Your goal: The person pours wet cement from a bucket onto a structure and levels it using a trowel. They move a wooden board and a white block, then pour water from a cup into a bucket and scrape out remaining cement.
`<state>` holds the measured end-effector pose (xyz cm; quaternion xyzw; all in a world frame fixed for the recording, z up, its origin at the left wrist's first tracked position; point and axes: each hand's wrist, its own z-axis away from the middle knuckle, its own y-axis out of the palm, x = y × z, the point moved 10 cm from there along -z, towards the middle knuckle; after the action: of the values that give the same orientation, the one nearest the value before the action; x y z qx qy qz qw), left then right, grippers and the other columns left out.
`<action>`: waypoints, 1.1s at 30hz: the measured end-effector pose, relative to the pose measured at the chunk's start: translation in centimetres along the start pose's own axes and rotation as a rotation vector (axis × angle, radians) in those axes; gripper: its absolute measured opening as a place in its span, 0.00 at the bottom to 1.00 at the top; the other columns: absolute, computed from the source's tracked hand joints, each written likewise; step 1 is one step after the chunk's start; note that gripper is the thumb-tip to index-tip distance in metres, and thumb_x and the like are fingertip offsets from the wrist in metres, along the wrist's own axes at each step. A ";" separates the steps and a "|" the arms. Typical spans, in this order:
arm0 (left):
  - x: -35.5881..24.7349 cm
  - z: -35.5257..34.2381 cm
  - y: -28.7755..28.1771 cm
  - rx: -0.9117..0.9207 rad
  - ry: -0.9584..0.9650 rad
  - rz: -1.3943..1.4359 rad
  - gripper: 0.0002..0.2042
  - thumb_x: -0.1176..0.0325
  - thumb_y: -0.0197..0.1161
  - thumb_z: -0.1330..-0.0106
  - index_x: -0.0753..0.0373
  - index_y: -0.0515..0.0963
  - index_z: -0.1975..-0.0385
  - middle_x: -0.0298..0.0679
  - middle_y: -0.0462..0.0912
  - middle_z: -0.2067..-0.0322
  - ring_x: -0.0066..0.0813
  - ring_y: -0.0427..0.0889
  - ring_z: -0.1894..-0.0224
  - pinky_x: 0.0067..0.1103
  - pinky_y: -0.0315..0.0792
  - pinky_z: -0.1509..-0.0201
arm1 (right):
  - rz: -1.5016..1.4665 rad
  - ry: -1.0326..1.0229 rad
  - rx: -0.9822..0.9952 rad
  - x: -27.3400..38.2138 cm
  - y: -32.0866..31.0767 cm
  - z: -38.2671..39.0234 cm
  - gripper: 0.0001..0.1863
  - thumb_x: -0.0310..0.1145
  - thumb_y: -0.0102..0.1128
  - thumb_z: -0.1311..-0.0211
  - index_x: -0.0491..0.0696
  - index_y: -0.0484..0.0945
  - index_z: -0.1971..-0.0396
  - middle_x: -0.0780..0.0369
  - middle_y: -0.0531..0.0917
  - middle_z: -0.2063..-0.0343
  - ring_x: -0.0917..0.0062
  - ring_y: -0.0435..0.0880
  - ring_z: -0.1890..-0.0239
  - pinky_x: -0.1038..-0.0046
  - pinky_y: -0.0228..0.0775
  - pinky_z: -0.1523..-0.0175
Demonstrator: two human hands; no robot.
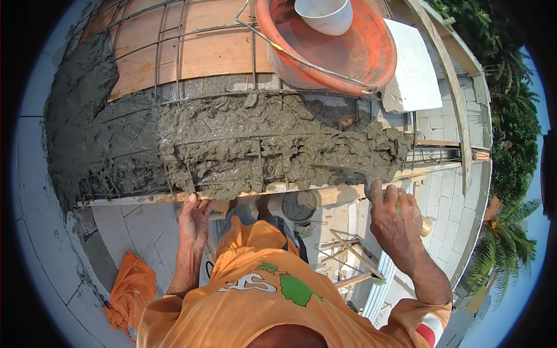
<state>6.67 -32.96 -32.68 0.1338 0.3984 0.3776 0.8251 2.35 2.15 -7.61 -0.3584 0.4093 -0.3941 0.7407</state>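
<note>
My left hand (194, 220) grips the edge of a long formwork board (143, 200) at the near side of the wet concrete. My right hand (393, 214) is closed round the handle of a trowel (368, 187), whose blade lies partly buried in the concrete toward the right end. The grey, lumpy concrete (220, 122) runs along the board, with steel bars (261, 159) showing through it. Beyond it, bare bars cross an orange-brown plywood panel (203, 52).
An orange bucket (383, 58) with a white scoop (324, 17) stands beyond the concrete, beside a white board (415, 69). A grey pail (300, 206) and crossed timbers (357, 255) are below. An orange cloth (130, 290) lies lower left. Block walls (444, 220) and palms (505, 243) are at the right.
</note>
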 end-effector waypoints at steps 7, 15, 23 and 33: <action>0.5 0.6 -1.0 -0.024 0.001 0.014 0.14 0.62 0.65 0.39 0.60 0.71 0.60 0.40 0.80 0.60 0.34 0.78 0.53 0.35 0.69 0.39 | 0.012 0.106 0.016 -0.7 -0.4 2.1 0.32 0.22 0.60 0.59 0.38 0.70 0.46 0.54 0.75 0.70 0.63 0.80 0.67 0.64 0.73 0.62; 0.6 0.2 -0.3 0.005 -0.070 0.066 0.07 0.67 0.64 0.37 0.59 0.74 0.65 0.33 0.78 0.63 0.30 0.78 0.56 0.30 0.72 0.43 | 0.229 -0.042 -0.026 5.0 1.2 -1.7 0.27 0.23 0.56 0.51 0.34 0.68 0.46 0.53 0.75 0.69 0.62 0.78 0.62 0.65 0.72 0.58; 0.7 0.2 -0.5 -0.038 -0.066 0.110 0.05 0.69 0.64 0.39 0.60 0.75 0.69 0.36 0.80 0.64 0.29 0.79 0.56 0.30 0.73 0.44 | 0.094 -0.044 -0.020 4.7 2.1 -3.1 0.25 0.23 0.55 0.49 0.30 0.67 0.49 0.50 0.78 0.69 0.60 0.79 0.65 0.65 0.72 0.60; 1.2 0.0 -2.2 -0.036 -0.017 0.113 0.10 0.70 0.65 0.40 0.63 0.74 0.63 0.37 0.80 0.64 0.29 0.80 0.57 0.32 0.74 0.44 | 0.016 0.236 -0.037 -0.2 -4.9 -1.6 0.26 0.24 0.61 0.51 0.38 0.72 0.48 0.54 0.77 0.71 0.63 0.82 0.67 0.65 0.75 0.65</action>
<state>8.30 -33.58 -34.51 0.1445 0.3765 0.4293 0.8081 -0.58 -0.10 -4.00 -0.3200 0.5035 -0.4200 0.6838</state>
